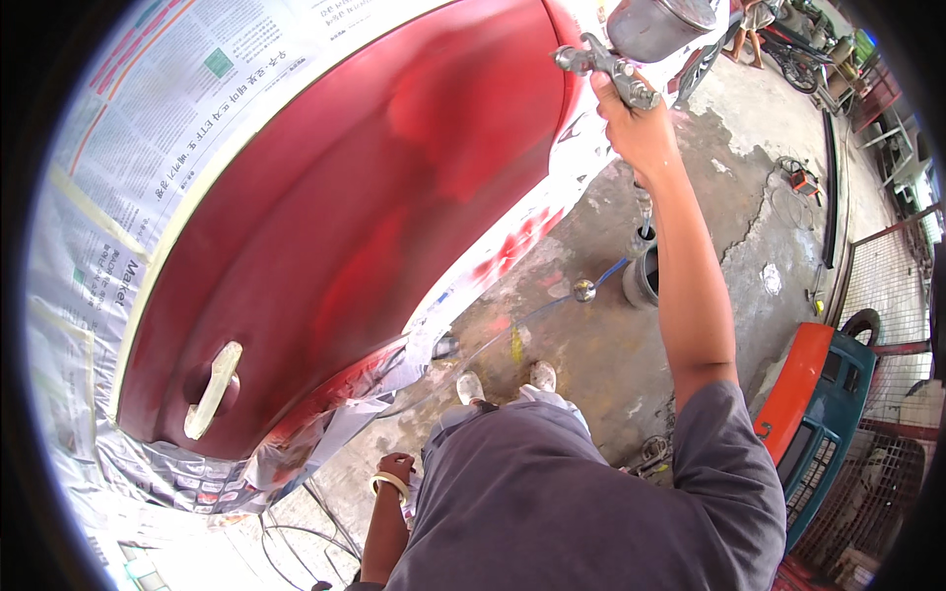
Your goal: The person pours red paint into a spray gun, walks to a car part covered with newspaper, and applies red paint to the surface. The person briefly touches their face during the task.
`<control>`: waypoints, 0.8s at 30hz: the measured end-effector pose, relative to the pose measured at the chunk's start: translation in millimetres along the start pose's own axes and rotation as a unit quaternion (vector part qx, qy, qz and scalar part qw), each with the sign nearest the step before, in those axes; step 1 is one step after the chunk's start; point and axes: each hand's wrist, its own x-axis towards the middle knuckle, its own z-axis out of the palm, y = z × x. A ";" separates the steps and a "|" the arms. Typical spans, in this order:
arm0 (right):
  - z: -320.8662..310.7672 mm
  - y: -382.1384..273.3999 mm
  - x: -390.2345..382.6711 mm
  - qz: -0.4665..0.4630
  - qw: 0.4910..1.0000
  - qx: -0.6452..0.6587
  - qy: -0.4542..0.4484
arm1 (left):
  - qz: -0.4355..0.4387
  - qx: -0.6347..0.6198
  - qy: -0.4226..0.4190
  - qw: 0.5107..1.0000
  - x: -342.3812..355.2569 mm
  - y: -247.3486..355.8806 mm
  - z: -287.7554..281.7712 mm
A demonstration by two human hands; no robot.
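My right hand [636,128], arm stretched forward, is wrapped round a metal spray gun [613,77] with a grey paint cup [662,28] on top. The gun's nozzle end points left, near the far edge of a red car door [325,227]. Brighter red patches show on the door's darker red surface. Pale tape covers the door handle [214,389]. My left hand [396,467] hangs low by my left side, below the door's near end; its fingers are too small and dark to read. A cream-coloured ring [390,484] circles that wrist.
Printed newspaper [177,118] and tape mask the panels around the door. A blue hose [613,268] runs over the concrete floor beside a dark bucket [642,278]. At right lie an orange-and-teal vehicle part [823,394] and wire mesh [892,286]. A person [754,25] and a motorcycle [796,64] are far off.
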 end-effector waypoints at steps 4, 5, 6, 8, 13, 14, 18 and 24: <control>15.9 -26.8 -33.5 0.068 0.994 0.023 -0.087 | 0.041 0.014 0.007 0.999 22.6 -21.1 -0.4; 20.6 -26.2 -39.4 0.040 0.994 0.027 -0.096 | 0.044 0.019 0.006 0.999 21.9 -13.5 -3.7; 27.7 -32.9 -46.5 0.031 0.993 0.050 -0.103 | 0.043 0.021 0.008 0.999 18.6 -9.9 -7.4; 33.6 -43.4 -57.1 0.040 0.986 0.068 -0.145 | 0.069 0.032 0.010 0.997 18.2 -3.9 -11.8; 32.2 -51.4 -52.2 0.088 0.975 0.045 -0.199 | 0.064 0.025 0.012 0.998 28.1 -12.9 -11.8; 32.4 -50.8 -50.0 0.083 0.981 0.035 -0.174 | 0.058 0.012 0.006 0.998 29.8 -16.5 -11.7; 30.5 -38.8 -33.7 0.041 0.996 -0.022 -0.081 | 0.040 0.014 0.006 0.999 24.1 -6.4 -13.2; 28.2 -34.2 -24.7 0.001 0.999 -0.023 -0.026 | 0.032 0.003 -0.010 0.999 34.9 -19.3 -7.8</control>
